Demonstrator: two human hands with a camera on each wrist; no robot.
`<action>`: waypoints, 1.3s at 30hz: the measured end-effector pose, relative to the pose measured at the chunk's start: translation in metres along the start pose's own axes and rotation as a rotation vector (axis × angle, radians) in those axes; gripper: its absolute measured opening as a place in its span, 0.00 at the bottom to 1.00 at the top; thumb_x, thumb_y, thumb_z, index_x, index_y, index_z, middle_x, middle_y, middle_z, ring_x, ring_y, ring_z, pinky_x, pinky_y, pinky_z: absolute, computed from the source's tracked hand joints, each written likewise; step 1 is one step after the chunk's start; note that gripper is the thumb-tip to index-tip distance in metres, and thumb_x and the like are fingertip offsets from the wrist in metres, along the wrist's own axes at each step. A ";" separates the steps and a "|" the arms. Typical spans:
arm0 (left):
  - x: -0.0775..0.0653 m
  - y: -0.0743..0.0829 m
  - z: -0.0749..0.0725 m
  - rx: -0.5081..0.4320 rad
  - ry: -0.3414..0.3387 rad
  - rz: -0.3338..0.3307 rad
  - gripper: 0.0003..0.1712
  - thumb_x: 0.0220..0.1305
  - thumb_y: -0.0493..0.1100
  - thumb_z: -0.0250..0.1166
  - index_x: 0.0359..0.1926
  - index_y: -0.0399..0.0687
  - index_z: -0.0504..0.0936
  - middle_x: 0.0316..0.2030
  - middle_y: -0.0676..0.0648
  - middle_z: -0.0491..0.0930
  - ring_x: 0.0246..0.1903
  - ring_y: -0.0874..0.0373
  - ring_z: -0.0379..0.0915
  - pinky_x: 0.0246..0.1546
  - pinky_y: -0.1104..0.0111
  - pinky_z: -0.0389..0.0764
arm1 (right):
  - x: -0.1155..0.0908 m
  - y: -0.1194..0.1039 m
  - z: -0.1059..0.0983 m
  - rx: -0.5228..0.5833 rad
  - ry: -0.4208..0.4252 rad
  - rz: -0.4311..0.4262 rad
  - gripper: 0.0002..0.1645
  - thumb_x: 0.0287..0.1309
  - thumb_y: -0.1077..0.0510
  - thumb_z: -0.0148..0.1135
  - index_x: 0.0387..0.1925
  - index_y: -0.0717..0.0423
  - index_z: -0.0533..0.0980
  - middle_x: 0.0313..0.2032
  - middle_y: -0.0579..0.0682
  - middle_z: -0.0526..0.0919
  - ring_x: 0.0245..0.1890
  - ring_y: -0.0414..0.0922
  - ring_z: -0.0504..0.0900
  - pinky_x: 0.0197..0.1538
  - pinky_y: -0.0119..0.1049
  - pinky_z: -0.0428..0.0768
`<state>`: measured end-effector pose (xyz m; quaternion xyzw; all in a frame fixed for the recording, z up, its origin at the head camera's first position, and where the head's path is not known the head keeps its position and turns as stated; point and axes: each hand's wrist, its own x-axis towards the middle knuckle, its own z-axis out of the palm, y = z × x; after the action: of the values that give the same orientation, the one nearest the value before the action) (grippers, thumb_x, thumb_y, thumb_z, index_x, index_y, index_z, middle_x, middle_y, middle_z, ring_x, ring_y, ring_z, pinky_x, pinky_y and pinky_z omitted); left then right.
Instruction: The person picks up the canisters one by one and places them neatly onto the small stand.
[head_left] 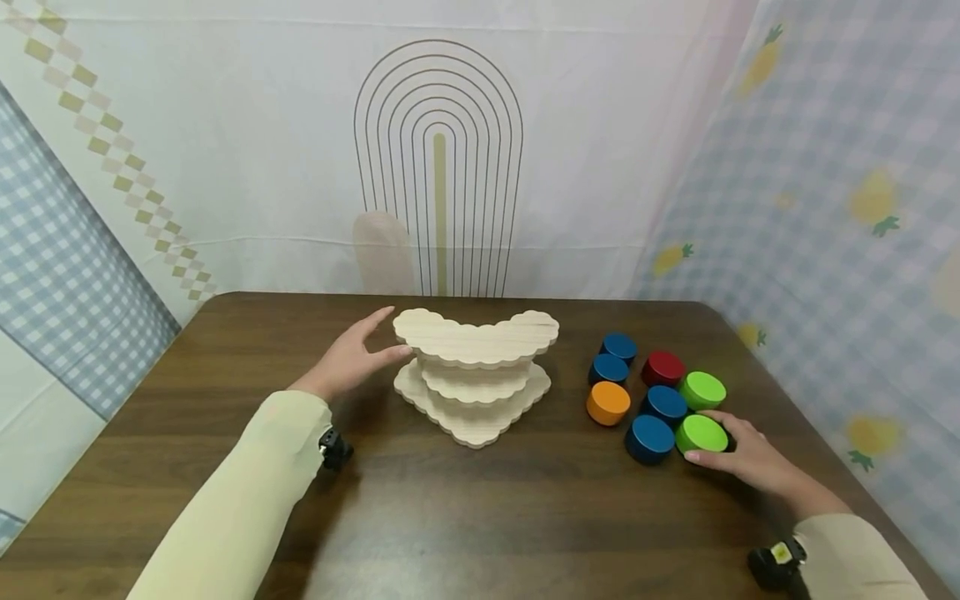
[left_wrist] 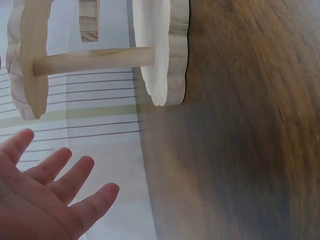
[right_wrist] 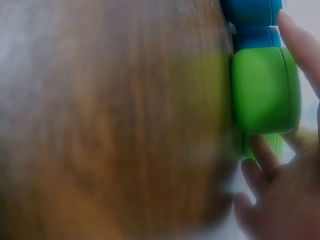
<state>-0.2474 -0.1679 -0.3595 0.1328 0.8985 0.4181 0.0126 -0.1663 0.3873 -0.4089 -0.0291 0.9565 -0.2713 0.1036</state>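
Observation:
A pale wooden tiered stand with scalloped edges stands mid-table. The left wrist view shows a round post between its layers. Just left of it is my left hand, fingers spread and thumb near the top tier's edge, holding nothing. On the right, my right hand has its thumb in front of and its fingers behind the nearer green cylinder, which shows a thin seam near its top. Its fingers are partly hidden, and the right wrist view is blurred.
Beside the held cylinder sit a second green cylinder, a red one, an orange one and several blue ones. The dark wooden table meets a patterned cloth at the back and sides.

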 end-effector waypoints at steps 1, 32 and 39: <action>0.001 0.000 0.001 -0.006 -0.004 0.005 0.48 0.62 0.58 0.65 0.75 0.46 0.53 0.73 0.38 0.53 0.69 0.38 0.52 0.66 0.45 0.57 | 0.000 0.000 0.000 -0.002 -0.006 0.003 0.51 0.58 0.41 0.64 0.67 0.71 0.54 0.62 0.79 0.53 0.59 0.76 0.55 0.50 0.74 0.62; 0.008 -0.002 0.007 -0.025 -0.017 0.017 0.45 0.64 0.55 0.64 0.75 0.49 0.54 0.72 0.40 0.55 0.71 0.43 0.51 0.68 0.49 0.56 | 0.005 -0.005 -0.001 0.017 0.030 -0.035 0.46 0.59 0.44 0.64 0.64 0.74 0.59 0.60 0.76 0.63 0.57 0.69 0.66 0.51 0.66 0.68; 0.008 -0.005 0.007 -0.060 -0.021 0.047 0.43 0.66 0.53 0.62 0.75 0.46 0.54 0.67 0.36 0.65 0.64 0.42 0.63 0.64 0.50 0.63 | 0.000 -0.015 -0.008 0.039 0.079 -0.044 0.44 0.59 0.45 0.65 0.63 0.73 0.60 0.57 0.72 0.67 0.54 0.64 0.68 0.49 0.61 0.69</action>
<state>-0.2559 -0.1640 -0.3670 0.1576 0.8820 0.4439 0.0163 -0.1679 0.3790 -0.3941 -0.0376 0.9535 -0.2930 0.0604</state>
